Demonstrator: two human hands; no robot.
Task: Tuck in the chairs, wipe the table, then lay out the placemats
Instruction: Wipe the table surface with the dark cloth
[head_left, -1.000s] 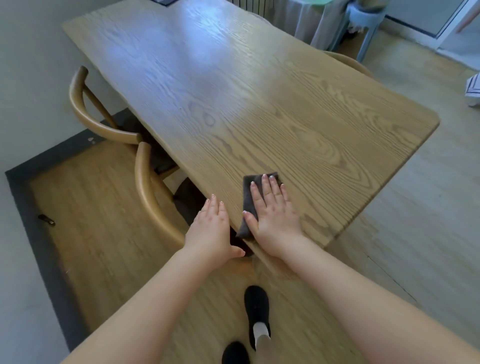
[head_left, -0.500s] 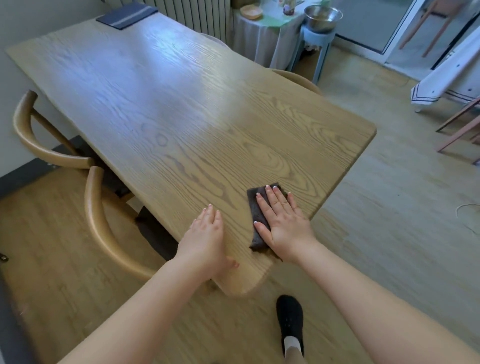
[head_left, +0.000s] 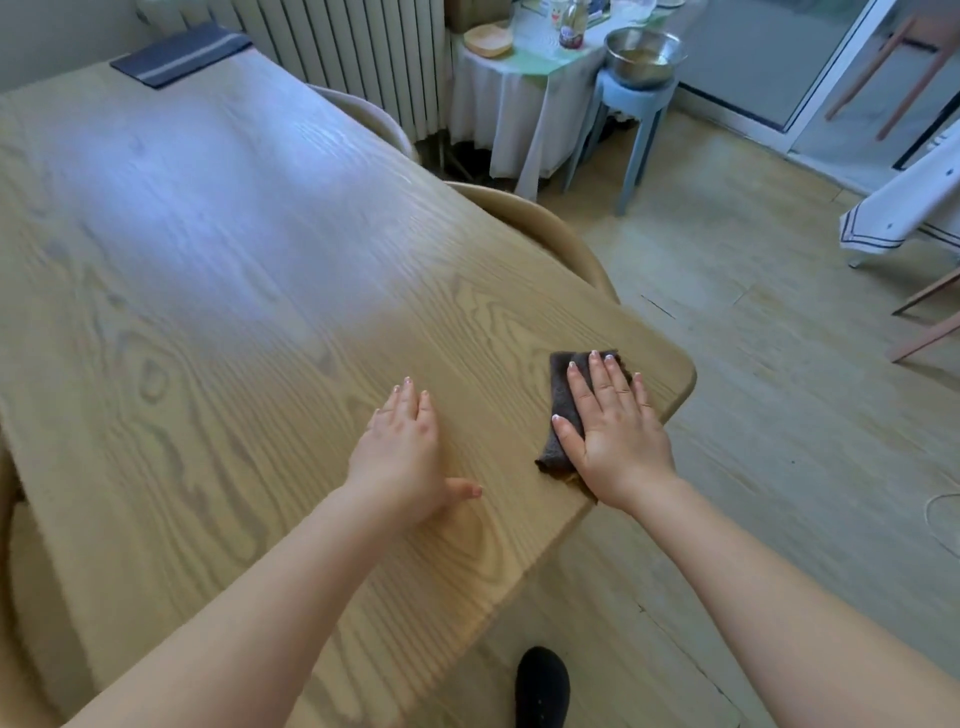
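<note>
my right hand (head_left: 615, 431) lies flat on a dark grey cloth (head_left: 563, 410), fingers straight and slightly spread, pressing it onto the wooden table (head_left: 234, 270). cloth sits at the near right corner of the tabletop, its far end close to the right edge, its near end just short of the near edge; my wrist overhangs that near edge. my left hand (head_left: 405, 457) rests palm down on bare wood to the left of the cloth, well apart from it, fingers straight and held close together, thumb out to the side.

tabletop to the left and beyond both hands is bare wood up to the far end, where folded dark placemats (head_left: 179, 52) lie at the far corner. two chair backs (head_left: 540, 228) show along the right edge, tucked against the table. open floor (head_left: 779, 415) lies right of the corner. my dark shoe (head_left: 540, 686) stands on the floor below the near edge.

beyond: radiator (head_left: 353, 52), blue stool (head_left: 634, 104) carrying a metal bowl (head_left: 644, 54).
</note>
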